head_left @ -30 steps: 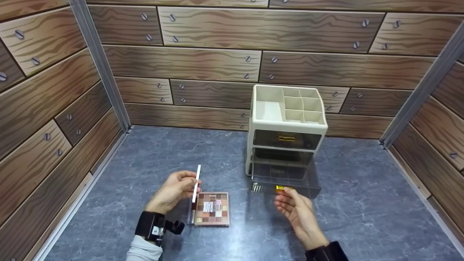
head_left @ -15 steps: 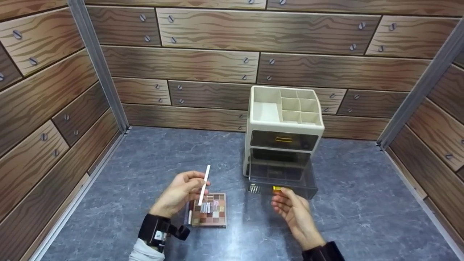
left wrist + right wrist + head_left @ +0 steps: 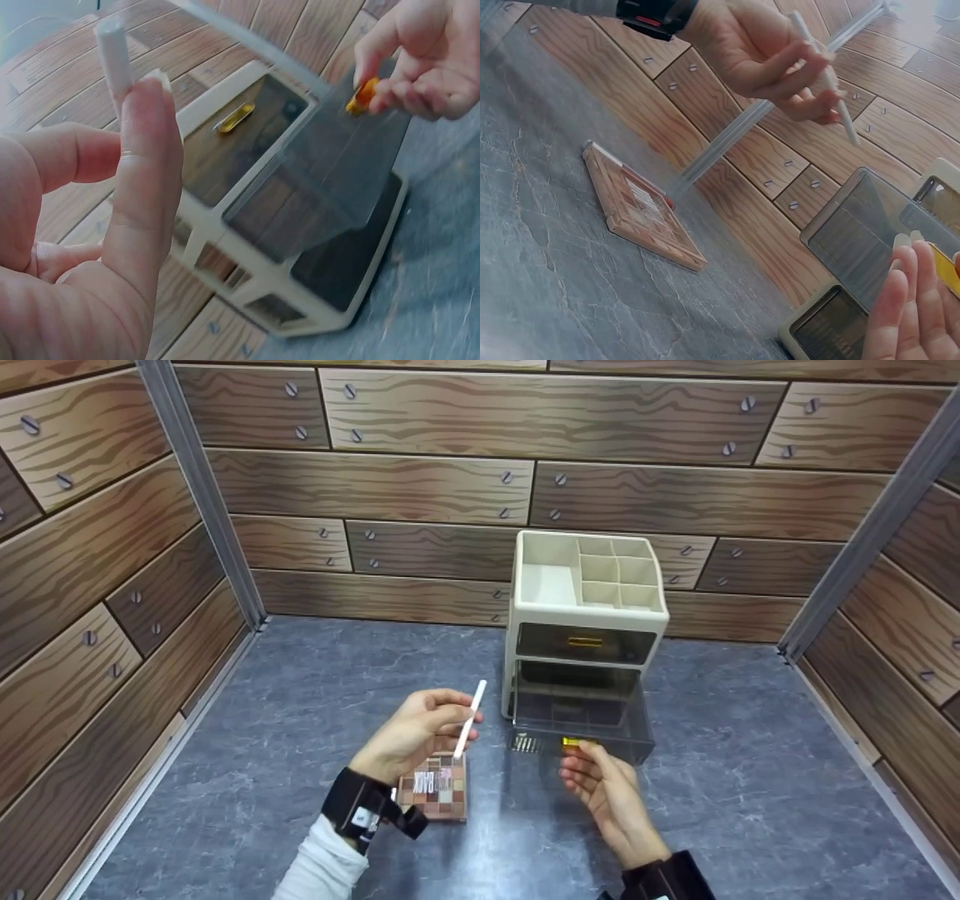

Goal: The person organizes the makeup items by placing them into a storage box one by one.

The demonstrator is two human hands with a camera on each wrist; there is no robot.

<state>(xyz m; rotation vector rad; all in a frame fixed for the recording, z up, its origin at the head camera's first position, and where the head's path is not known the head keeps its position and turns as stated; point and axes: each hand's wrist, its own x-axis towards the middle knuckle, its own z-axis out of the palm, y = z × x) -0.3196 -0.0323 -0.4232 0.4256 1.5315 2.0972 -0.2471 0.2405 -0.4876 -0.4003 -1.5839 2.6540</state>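
Note:
My left hand (image 3: 427, 731) pinches a slim white pen-shaped stick (image 3: 470, 720) between thumb and fingers, tilted and raised in front of the organizer. In the left wrist view, the end of the white stick (image 3: 114, 60) rises past the thumb. My right hand (image 3: 611, 799) grips the gold handle (image 3: 571, 742) of a smoky see-through drawer (image 3: 634, 746), which is pulled out of the cream desktop organizer (image 3: 592, 616). The right wrist view shows the drawer (image 3: 862, 217) with fingertips at its gold handle (image 3: 946, 268).
An eyeshadow palette (image 3: 435, 810) lies on the grey marbled table (image 3: 322, 660), partly behind the left hand. A slim tube (image 3: 634, 169) lies along the palette's edge. The organizer's upper drawer (image 3: 540, 639) is closed. Wood-patterned walls (image 3: 390, 487) surround the table.
My left hand has moved right and forward with the white stick, toward the open drawer. The right hand stays on the gold handle, and the drawer remains pulled out.

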